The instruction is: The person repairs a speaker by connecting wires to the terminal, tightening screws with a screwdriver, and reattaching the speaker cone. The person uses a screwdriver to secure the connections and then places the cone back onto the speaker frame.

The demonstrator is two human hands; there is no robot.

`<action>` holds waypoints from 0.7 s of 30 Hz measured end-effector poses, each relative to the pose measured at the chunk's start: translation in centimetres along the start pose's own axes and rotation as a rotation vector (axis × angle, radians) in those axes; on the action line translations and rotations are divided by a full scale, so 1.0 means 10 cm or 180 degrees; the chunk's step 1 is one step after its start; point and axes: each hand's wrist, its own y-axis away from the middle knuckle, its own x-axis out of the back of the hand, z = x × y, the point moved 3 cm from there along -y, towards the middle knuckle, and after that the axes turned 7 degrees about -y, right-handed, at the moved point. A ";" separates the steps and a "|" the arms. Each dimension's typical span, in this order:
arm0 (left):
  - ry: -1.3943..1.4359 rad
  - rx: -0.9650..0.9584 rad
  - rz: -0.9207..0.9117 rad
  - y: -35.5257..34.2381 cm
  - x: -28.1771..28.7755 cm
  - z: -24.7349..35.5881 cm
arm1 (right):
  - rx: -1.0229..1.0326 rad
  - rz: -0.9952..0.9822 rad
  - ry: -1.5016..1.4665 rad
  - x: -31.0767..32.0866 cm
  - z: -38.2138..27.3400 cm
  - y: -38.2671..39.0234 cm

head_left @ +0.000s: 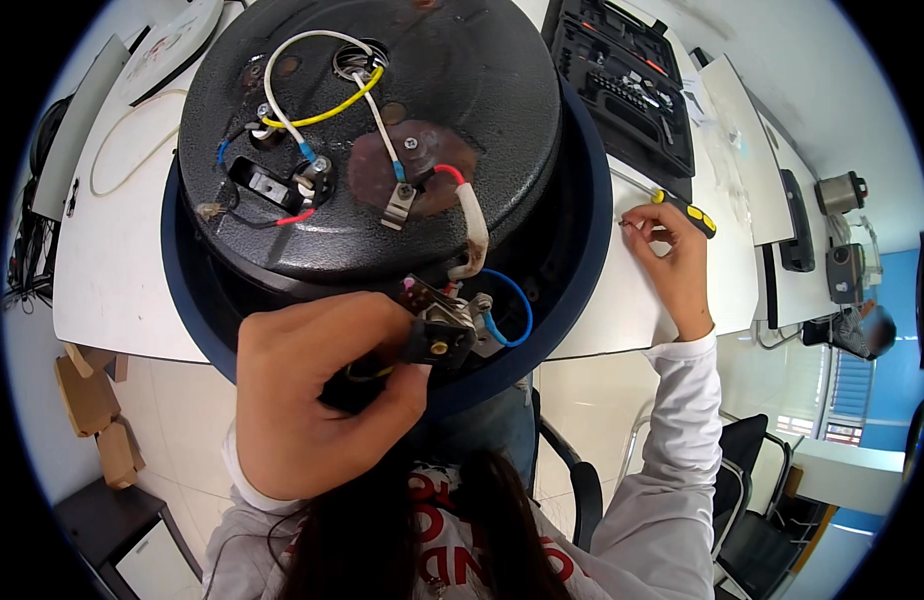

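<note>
My left hand (317, 390) is closed around a small black electrical switch block (442, 342) with a brass screw and metal terminals, lifted near the front rim of the appliance. A blue wire (522, 305) and a white-sleeved wire (472, 232) run close to it. Behind stands an upturned round black appliance body (492, 90) inside a dark blue shell (592, 200), with white and yellow wires screwed to its underside. At the right, my right hand (672, 255) pinches a tiny dark item too small to name. Touching or just behind that hand lies a screwdriver (687, 212) with a yellow-and-black handle.
An opened black tool case (622, 90) with bits and sockets lies at the back right of the white table (112, 270). A white round panel (177, 45) sits far left. Chairs (747, 500) and a person (852, 330) are off to the right, cardboard boxes (87, 395) at left.
</note>
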 end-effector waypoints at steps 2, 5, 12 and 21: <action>0.0052 -0.0011 0.0003 0.00 0.00 0.00 | -0.0071 -0.0015 -0.0110 -0.01 0.00 0.01; 0.0026 -0.0063 -0.0066 0.00 0.01 0.00 | -0.0226 -0.0079 -0.0570 -0.01 0.01 0.04; 0.0059 -0.0080 -0.0010 -0.01 0.04 0.04 | -0.0391 -0.0065 -0.1666 0.01 -0.29 0.19; 0.0107 -0.0218 0.0093 0.01 0.04 0.00 | 0.0010 0.0046 -0.2041 -0.03 -1.17 0.49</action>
